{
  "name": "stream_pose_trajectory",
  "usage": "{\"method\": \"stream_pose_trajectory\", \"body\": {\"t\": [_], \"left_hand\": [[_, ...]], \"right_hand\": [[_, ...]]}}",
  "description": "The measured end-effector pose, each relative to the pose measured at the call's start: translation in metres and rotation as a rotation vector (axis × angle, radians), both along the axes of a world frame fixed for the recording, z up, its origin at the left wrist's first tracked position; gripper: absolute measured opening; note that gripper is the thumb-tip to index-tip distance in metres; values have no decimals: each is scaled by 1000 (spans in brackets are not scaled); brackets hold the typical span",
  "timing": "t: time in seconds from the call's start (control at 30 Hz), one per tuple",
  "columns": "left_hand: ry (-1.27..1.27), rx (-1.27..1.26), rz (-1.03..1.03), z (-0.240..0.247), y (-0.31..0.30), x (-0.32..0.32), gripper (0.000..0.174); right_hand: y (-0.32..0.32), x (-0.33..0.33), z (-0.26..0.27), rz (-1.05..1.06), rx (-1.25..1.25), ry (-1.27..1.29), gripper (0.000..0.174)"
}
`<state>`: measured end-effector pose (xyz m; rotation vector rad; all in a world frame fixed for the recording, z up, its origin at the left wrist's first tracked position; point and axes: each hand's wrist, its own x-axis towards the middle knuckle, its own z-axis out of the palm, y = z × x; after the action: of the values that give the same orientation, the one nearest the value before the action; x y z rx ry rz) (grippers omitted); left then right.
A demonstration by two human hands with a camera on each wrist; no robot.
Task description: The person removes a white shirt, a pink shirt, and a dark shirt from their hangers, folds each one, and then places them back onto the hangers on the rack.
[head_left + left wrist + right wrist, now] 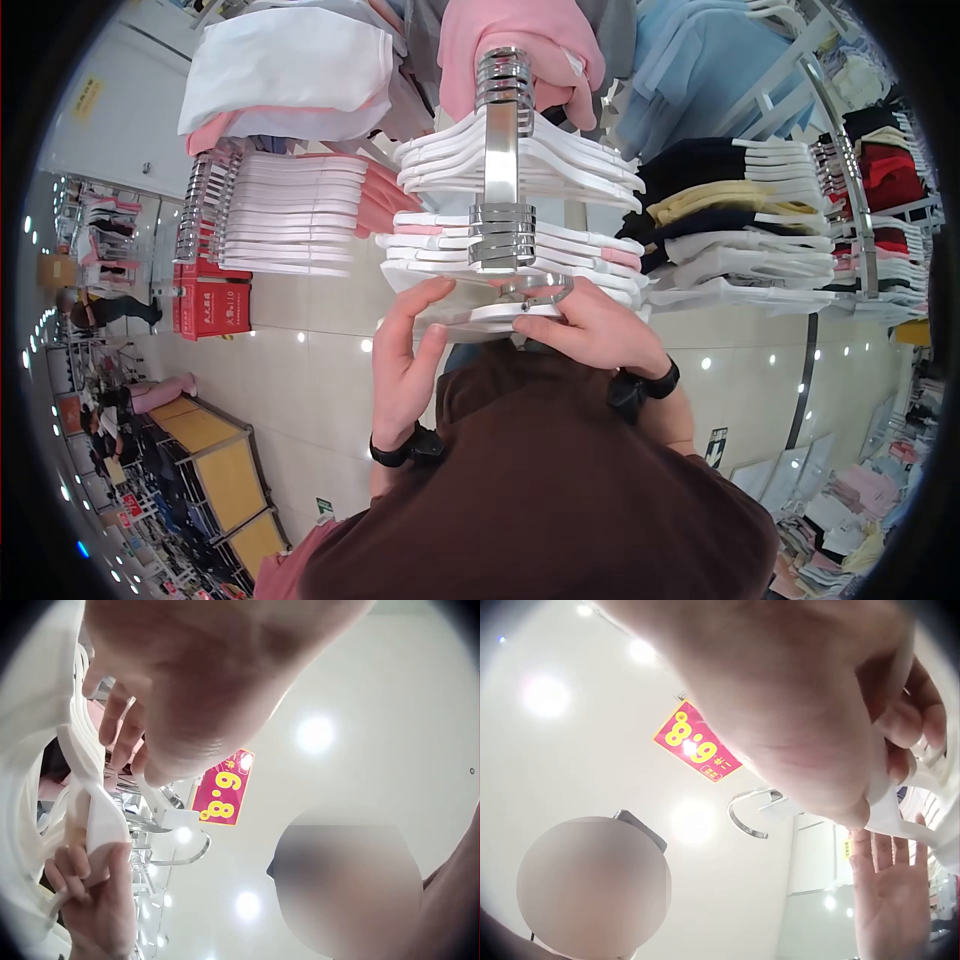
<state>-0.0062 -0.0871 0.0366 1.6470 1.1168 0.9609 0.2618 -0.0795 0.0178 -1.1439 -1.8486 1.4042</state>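
In the head view my right hand (pixel 590 322) grips a white plastic hanger (pixel 490 315) near its middle, thumb on the near side. The hanger's silver hook (pixel 548 292) stands off the front of the metal rack arm (pixel 501 165). My left hand (pixel 408 345) is beside the hanger's left end, its fingers extended and spread from the thumb. The right wrist view shows the left hand (pixel 892 900) with straight fingers and palm in sight. In the left wrist view the right hand (pixel 101 907) has its fingers curled round the hanger (pixel 106 817).
White hangers (pixel 430 245) hang in a row behind my hands. Pink clothing (pixel 520 35) hangs beyond. Hanger rows flank the arm at left (pixel 290 215) and right (pixel 750 250). A red box (pixel 215 308) is on the floor at left. A price sign (pixel 223 787) hangs overhead.
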Motion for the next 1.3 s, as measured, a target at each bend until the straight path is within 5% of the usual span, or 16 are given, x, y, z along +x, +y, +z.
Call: {"method": "stream_pose_trajectory", "body": {"t": [0.13,0.23,0.37,0.5,0.7,0.8,1.13,1.3], "left_hand": [[-182,30,45,3,2,11,47],[-249,86,22,10,10,20,58],[-281,292,10,15,19,37,74],[-160,423,-15,22,31,45,74],[4,571,-47,28,42,66,53],[14,590,-27,24,44,66,52],[-124,484,-16,18,43,81,65],[-63,533,28,11,47,83,67]], "right_hand": [[1,-10,8,-138,191,222,48],[7,-12,35,-59,-57,78,46],[-1,-25,26,-129,108,42,46],[-4,-26,24,-164,68,-25,42],[0,-13,44,-140,-41,-170,38],[-7,-10,29,-228,26,-14,37],[-17,-6,23,-288,213,-143,31],[-22,16,28,-483,272,-80,25]]}}
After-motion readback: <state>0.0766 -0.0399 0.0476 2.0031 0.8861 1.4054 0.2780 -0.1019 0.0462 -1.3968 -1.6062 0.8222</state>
